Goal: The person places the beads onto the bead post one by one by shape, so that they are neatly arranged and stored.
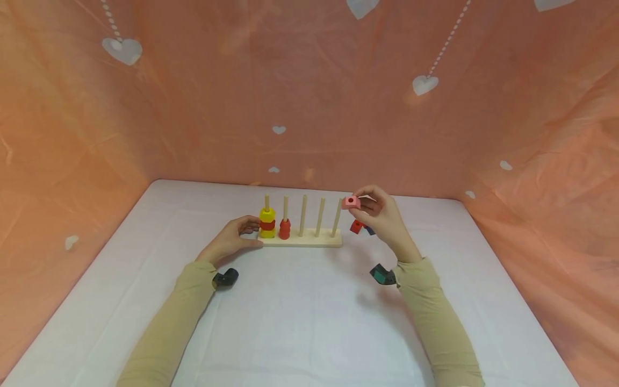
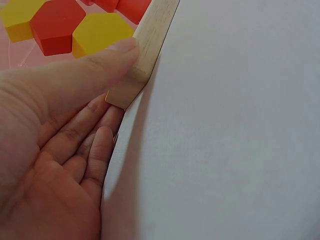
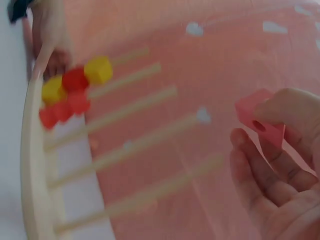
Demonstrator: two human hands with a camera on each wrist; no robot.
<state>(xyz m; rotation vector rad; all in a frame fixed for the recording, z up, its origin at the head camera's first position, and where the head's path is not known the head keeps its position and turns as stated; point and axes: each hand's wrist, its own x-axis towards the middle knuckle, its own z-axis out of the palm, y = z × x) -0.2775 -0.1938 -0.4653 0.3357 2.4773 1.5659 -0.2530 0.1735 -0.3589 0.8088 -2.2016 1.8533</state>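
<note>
A wooden peg stand [image 1: 302, 242] with several upright pegs stands on the table. My left hand [image 1: 237, 235] grips its left end, thumb along the front side, as the left wrist view shows on the wooden base [image 2: 132, 90]. On the leftmost peg are two yellow hexagonal beads with a red hexagonal bead [image 2: 57, 30] between them. Stacked red beads [image 1: 285, 229] of a smaller, notched shape sit on the second peg. My right hand [image 1: 382, 217] pinches a pink bead [image 3: 247, 107] between thumb and fingers, raised near the top of the rightmost peg, its hole showing.
Behind and below my right hand lie a loose red bead [image 1: 357, 226] and a dark blue bead [image 1: 370, 230], partly hidden. A white cloth [image 1: 300, 322] covers the table. A peach curtain [image 1: 309, 97] with white hearts hangs round the back and sides.
</note>
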